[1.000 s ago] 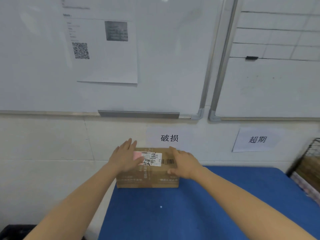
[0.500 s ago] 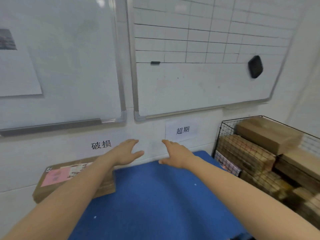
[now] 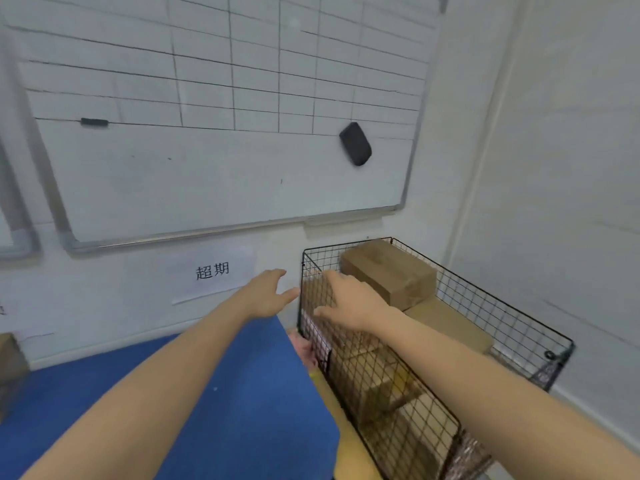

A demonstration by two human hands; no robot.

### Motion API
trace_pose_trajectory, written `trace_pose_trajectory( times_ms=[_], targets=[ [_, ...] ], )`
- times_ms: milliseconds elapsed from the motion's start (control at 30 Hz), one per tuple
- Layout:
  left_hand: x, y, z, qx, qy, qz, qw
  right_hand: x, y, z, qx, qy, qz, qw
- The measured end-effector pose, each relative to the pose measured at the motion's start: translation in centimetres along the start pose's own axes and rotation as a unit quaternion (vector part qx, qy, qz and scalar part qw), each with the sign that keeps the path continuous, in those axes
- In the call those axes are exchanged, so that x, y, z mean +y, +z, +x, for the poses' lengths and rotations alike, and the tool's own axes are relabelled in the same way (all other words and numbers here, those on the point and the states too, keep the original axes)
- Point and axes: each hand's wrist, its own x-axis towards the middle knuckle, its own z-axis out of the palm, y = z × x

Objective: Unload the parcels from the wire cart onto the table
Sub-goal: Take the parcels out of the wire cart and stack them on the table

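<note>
A black wire cart [image 3: 498,303] stands to the right of the blue table [image 3: 242,403], stacked with several brown cardboard parcels. The topmost parcel [image 3: 388,271] lies at the cart's far end. My right hand [image 3: 349,303] hovers over the cart's near-left corner, fingers spread and holding nothing. My left hand [image 3: 266,292] reaches out over the table's far right corner, also empty with fingers extended. One parcel [image 3: 10,365] sits on the table at the far left edge of view, mostly cut off.
A whiteboard [image 3: 225,168] with a drawn grid and a black eraser [image 3: 355,143] hangs on the wall behind. A paper label [image 3: 213,271] is stuck below it. A white wall closes in right behind the cart.
My view has swung right from the placed parcel to the cart. Both empty hands have left that parcel and travelled right; the right hand is now over the cart.
</note>
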Motion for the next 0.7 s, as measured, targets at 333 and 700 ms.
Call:
trace_pose_trajectory(
  times_ms=[333,700],
  targets=[
    [11.0,6.5,12.6,-0.021,0.028,0.002,0.999,16.8,-2.4,0.3,0.001,0.096,0.008,0.995],
    [16.4,11.4,25.3,-0.024,-0.033,0.042,0.998,29.6,-3.8,6.7,-0.001,0.137,0.011,0.99]
  ],
)
